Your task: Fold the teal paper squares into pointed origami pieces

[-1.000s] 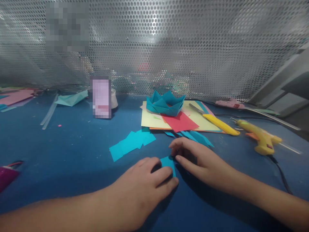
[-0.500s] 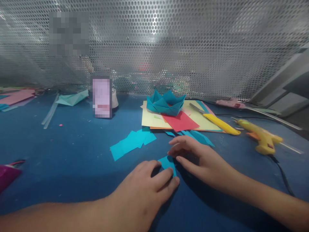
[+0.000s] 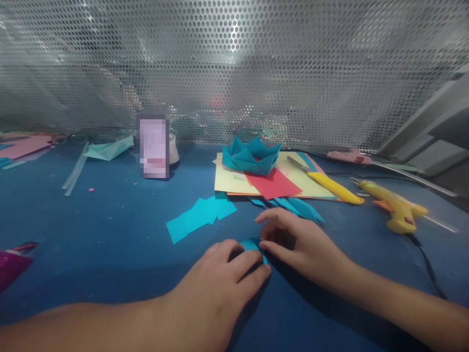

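My left hand (image 3: 220, 288) lies palm-down, fingers loosely spread, pressing a small blue paper (image 3: 250, 244) to the worktop (image 3: 124, 244). My right hand (image 3: 298, 244) curls at the paper's edge, whether pinching I cannot tell; the sheet sits between both hands, partly hidden. Probably light, thin, easily creased or skidded: best pinned flat, lifted by an edge.

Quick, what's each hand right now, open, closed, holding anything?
Left hand: open, fingers slightly spread over a small blue paper.
Right hand: half curled at that paper's edge; whether it pinches it cannot be told.
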Demonstrator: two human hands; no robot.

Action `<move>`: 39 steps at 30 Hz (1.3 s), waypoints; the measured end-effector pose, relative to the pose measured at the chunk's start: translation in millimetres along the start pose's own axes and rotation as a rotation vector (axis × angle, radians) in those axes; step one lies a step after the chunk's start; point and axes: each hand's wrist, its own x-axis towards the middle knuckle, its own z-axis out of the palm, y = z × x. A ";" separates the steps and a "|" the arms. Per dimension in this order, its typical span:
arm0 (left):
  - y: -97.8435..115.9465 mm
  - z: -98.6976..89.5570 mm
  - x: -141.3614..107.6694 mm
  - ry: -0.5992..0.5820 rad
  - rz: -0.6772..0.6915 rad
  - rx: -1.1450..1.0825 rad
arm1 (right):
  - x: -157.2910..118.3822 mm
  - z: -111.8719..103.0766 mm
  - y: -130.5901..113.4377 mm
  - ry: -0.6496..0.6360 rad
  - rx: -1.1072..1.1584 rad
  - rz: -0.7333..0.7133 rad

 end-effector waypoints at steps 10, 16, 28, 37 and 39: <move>0.1 3.1 0.3 -0.047 0.011 0.064 | -0.7 2.6 8.4 0.127 -0.272 -0.250; 5.0 -1.9 -0.2 -0.069 -0.009 0.105 | -2.3 4.8 15.1 0.146 -0.355 -0.433; 3.9 -0.4 0.3 -0.056 0.014 0.238 | 0.4 3.3 14.1 0.102 -0.481 -0.588; 2.5 2.5 -1.0 -0.067 -0.032 0.191 | 2.0 2.0 9.7 0.067 -0.527 -0.595; 2.6 2.1 -0.5 -0.065 -0.015 0.188 | 2.3 1.7 8.9 0.063 -0.538 -0.601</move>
